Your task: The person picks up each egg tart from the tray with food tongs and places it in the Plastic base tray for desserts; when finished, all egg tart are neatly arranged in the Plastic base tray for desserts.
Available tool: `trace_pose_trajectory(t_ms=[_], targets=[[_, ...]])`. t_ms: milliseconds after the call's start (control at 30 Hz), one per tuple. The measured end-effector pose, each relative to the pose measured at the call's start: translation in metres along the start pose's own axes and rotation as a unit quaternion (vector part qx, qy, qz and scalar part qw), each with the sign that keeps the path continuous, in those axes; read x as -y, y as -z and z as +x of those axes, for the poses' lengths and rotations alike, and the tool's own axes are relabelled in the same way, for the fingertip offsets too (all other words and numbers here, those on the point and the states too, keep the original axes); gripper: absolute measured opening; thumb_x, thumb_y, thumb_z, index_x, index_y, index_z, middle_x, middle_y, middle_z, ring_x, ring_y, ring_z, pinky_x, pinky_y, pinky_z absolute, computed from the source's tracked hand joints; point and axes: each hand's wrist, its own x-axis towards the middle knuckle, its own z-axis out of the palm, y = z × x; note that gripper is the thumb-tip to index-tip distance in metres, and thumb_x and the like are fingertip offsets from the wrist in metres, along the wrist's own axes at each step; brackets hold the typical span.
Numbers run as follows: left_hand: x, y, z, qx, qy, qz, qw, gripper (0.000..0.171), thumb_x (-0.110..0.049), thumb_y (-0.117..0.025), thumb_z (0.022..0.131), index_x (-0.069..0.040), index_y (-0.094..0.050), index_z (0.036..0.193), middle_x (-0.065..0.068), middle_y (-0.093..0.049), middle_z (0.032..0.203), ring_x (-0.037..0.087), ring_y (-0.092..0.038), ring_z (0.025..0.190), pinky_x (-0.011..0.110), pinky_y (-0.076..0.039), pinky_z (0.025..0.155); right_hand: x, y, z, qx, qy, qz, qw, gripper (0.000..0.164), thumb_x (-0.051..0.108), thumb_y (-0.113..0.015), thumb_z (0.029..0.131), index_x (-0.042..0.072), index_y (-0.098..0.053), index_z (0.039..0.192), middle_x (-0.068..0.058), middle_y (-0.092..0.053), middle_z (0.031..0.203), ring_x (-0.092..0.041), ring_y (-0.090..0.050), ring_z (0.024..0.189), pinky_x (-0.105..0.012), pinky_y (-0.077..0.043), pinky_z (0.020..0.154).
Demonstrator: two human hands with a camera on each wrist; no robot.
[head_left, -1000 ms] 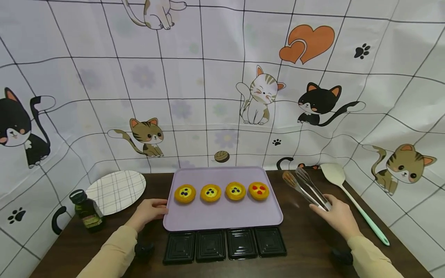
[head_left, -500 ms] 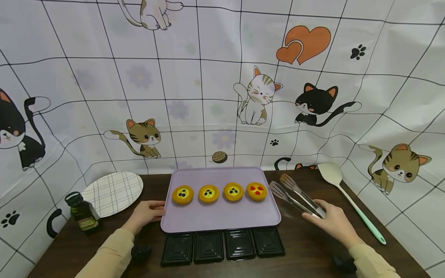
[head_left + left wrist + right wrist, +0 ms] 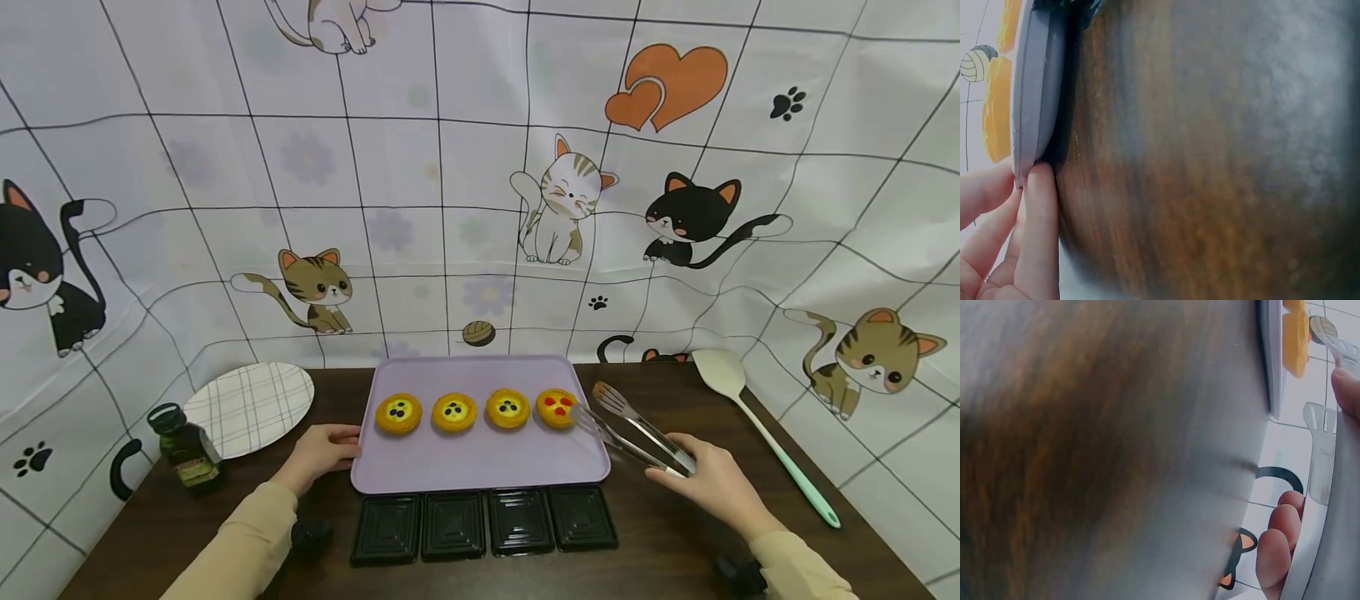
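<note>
My left hand (image 3: 321, 452) pinches the left edge of a lilac tray (image 3: 480, 467); in the left wrist view its fingertips (image 3: 1040, 181) lie against the rim. On the tray stand several egg tarts in a row: three with dark dots, such as the leftmost tart (image 3: 398, 414), and one with red pieces, the rightmost tart (image 3: 553, 402). Metal tongs (image 3: 637, 433) are held in my right hand (image 3: 712, 479), their arms spread apart. One tong tip appears over the red-topped tart's right side; whether it touches cannot be told. The other tip is beyond the tray's right edge.
Several black square dishes (image 3: 453, 528) line the tray's front edge. At left are a checked white plate (image 3: 251, 408) and a dark green bottle (image 3: 186, 448). A spatula (image 3: 780, 442) with a mint handle lies at right. A cat-print sheet (image 3: 420, 183) hangs behind the table.
My right hand has moved left with the tongs, bringing one tip from beside the tray to over the red-topped tart. The left hand stays at the tray's edge.
</note>
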Motion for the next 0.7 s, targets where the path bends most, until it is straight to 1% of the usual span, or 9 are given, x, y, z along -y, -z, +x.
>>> trace_pose_trajectory(t_ms=[67, 167, 267, 333, 500, 700], targets=[[-0.001, 0.0, 0.001, 0.001, 0.0, 0.005, 1.0, 0.041, 0.005, -0.063, 0.086, 0.019, -0.051, 0.123, 0.029, -0.063, 0.108, 0.023, -0.067, 0.086, 0.038, -0.059, 0.074, 0.001, -0.002, 0.001, -0.001, 0.006, 0.001, 1.0, 0.073, 0.05, -0.074, 0.076, -0.001, -0.057, 0.125, -0.016, -0.066, 0.106, -0.022, -0.06, 0.082, -0.043, -0.051, 0.071], [-0.002, 0.0, 0.001, 0.002, 0.001, 0.011, 0.9999, 0.041, 0.005, -0.063, 0.086, 0.018, -0.051, 0.123, 0.029, -0.063, 0.108, 0.023, -0.066, 0.086, 0.038, -0.059, 0.074, 0.002, -0.005, 0.002, -0.004, 0.013, -0.002, 1.0, 0.07, 0.049, -0.075, 0.075, 0.0, -0.058, 0.122, -0.011, -0.067, 0.102, -0.018, -0.057, 0.079, -0.04, -0.05, 0.069], [-0.005, -0.001, 0.0, 0.003, 0.0, 0.02, 0.9998, 0.041, 0.005, -0.063, 0.085, 0.019, -0.052, 0.122, 0.029, -0.063, 0.107, 0.024, -0.066, 0.087, 0.038, -0.059, 0.074, 0.003, -0.006, 0.003, -0.004, 0.018, -0.005, 1.0, 0.068, 0.048, -0.076, 0.074, 0.001, -0.059, 0.12, -0.01, -0.068, 0.101, -0.018, -0.058, 0.079, -0.04, -0.051, 0.068], [-0.005, -0.001, 0.0, 0.004, 0.0, 0.022, 0.9997, 0.041, 0.005, -0.063, 0.085, 0.019, -0.051, 0.122, 0.03, -0.063, 0.107, 0.025, -0.066, 0.088, 0.039, -0.059, 0.075, 0.003, -0.008, 0.005, -0.002, 0.021, -0.004, 1.0, 0.068, 0.049, -0.076, 0.073, 0.001, -0.06, 0.119, -0.009, -0.067, 0.099, -0.016, -0.057, 0.077, -0.037, -0.05, 0.066], [-0.004, 0.0, 0.001, 0.003, 0.006, 0.015, 0.9999, 0.04, 0.007, -0.062, 0.085, 0.019, -0.051, 0.122, 0.028, -0.063, 0.104, 0.023, -0.066, 0.085, 0.039, -0.059, 0.074, 0.004, -0.013, 0.01, 0.015, 0.018, -0.001, 1.0, 0.071, 0.052, -0.076, 0.072, 0.001, -0.059, 0.12, -0.004, -0.064, 0.09, -0.011, -0.047, 0.067, -0.026, -0.04, 0.056], [-0.002, 0.0, 0.003, 0.004, 0.008, 0.016, 0.9998, 0.041, 0.007, -0.063, 0.085, 0.019, -0.051, 0.122, 0.029, -0.063, 0.106, 0.023, -0.066, 0.086, 0.039, -0.059, 0.075, 0.007, -0.017, 0.014, 0.025, 0.013, 0.002, 1.0, 0.072, 0.052, -0.076, 0.073, 0.001, -0.059, 0.121, -0.004, -0.064, 0.09, -0.011, -0.047, 0.067, -0.025, -0.039, 0.055]])
